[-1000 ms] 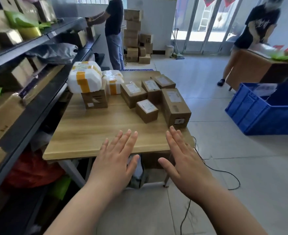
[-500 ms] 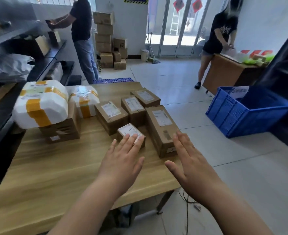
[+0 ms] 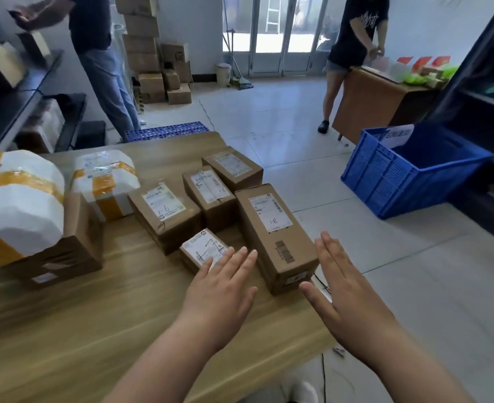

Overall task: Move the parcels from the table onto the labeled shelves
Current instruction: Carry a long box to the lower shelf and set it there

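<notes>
The long carton [image 3: 275, 237] marked 1-8 is set along the table's [image 3: 94, 330] right edge, its long axis running away from the person. It is flanked by both hands, about equally near: the left hand [image 3: 219, 289] is held flat over a small parcel [image 3: 200, 247] just left of it, the right hand [image 3: 341, 286] flat beyond the table's edge. Nothing is gripped. Whether the left fingertips [image 3: 241, 253] touch the parcel cannot be told; the carton's right face is hidden.

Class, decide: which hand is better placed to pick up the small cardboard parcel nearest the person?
Left, probably. The left hand reaches over the small brown cardboard parcel with straight fingers, while the right hand hovers on the far side of the long brown cardboard box.
</notes>
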